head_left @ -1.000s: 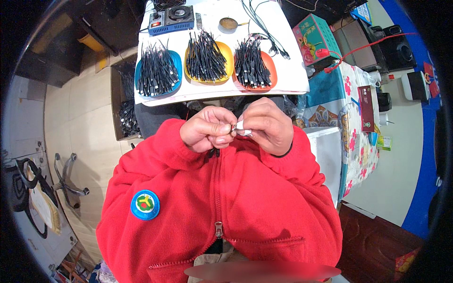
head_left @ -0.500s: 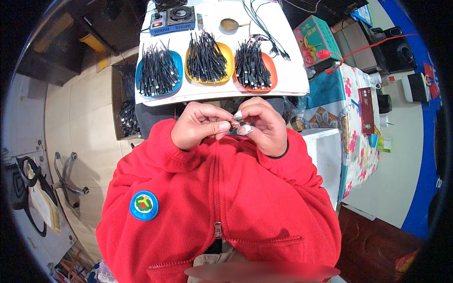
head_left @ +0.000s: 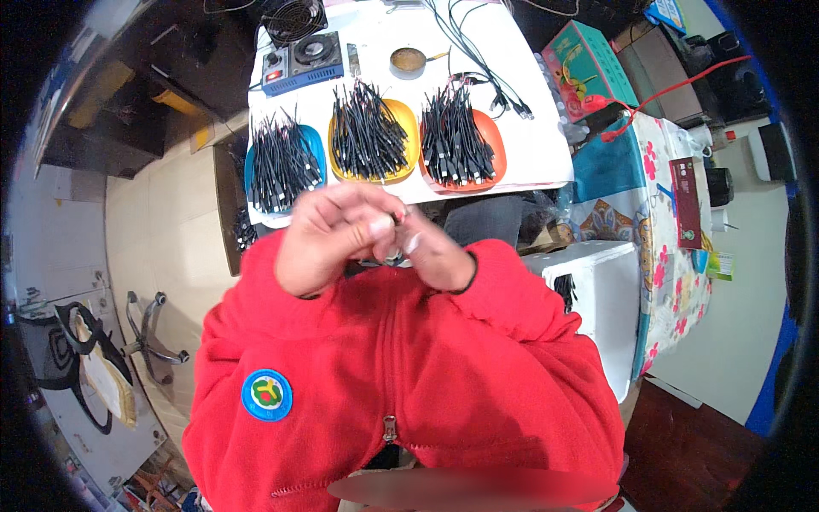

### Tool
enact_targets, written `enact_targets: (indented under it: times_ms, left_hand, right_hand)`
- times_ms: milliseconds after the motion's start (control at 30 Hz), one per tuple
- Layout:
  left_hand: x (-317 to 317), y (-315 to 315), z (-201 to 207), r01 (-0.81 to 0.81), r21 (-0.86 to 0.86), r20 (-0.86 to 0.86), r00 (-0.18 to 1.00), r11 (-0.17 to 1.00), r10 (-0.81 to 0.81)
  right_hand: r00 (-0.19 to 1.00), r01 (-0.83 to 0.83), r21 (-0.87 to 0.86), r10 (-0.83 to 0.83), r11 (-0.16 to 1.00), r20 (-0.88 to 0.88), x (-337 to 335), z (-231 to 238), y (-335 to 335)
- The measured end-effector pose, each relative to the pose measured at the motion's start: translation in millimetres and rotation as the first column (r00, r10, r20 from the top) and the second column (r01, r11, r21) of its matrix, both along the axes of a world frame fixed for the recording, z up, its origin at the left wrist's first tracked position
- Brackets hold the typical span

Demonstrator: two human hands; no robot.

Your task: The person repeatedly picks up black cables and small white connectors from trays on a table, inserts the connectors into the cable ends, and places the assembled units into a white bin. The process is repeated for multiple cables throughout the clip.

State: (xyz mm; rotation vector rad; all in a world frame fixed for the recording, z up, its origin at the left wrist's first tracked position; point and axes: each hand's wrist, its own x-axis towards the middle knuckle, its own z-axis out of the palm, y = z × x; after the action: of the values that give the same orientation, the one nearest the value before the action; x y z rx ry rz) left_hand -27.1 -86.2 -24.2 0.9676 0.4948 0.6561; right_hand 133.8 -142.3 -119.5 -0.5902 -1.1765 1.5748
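Note:
My left hand (head_left: 337,235) is raised in front of my chest, thumb and fingers pinched together on a small piece with a red tip, probably a cable's wire end; most of it is hidden. Against those fingertips is my right hand (head_left: 435,256), smeared by motion, with a white cover on a fingertip. Just beyond the hands, black cables with metal plugs (head_left: 286,171) fill a blue plate (head_left: 319,141). More black cables (head_left: 367,128) lie on a yellow plate (head_left: 407,119), and a third bunch (head_left: 456,141) on an orange plate (head_left: 490,136).
On the white table (head_left: 537,158) stand a blue-cased device with a knob (head_left: 303,72), a small round pan (head_left: 408,61) and loose long cables (head_left: 478,60). A white foam box (head_left: 610,282) is at my right, beside a flowered cloth (head_left: 661,256). A chair base (head_left: 149,328) stands at left.
Both hands have shifted left in the picture, and the right hand has turned and blurred against the left fingertips. The view has tilted, so the table sits lower and the foam box shows more.

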Motion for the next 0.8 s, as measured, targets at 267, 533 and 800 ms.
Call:
enact_targets:
  times_ms: [267, 533, 800]
  left_hand:
    - [68.2, 161.3, 24.7, 0.214, 0.941, -0.33, 0.75, 0.262, 0.574]
    - [118.5, 255.9, -67.1, 0.685, 0.711, -0.613, 0.493, 0.158, 0.618]
    - [148.1, 274.8, -91.7, 0.727, 0.656, -0.674, 0.444, 0.202, 0.59]
  right_hand:
    - [0.772, -0.536, 0.034, 0.506, 0.844, -0.384, -8.6, -42.0, 31.7]
    - [0.752, -0.575, -0.098, 0.478, 0.812, -0.454, 16.1, -62.9, 48.7]
    - [0.782, -0.482, 0.004, 0.432, 0.876, -0.449, 30.7, -69.0, 56.2]
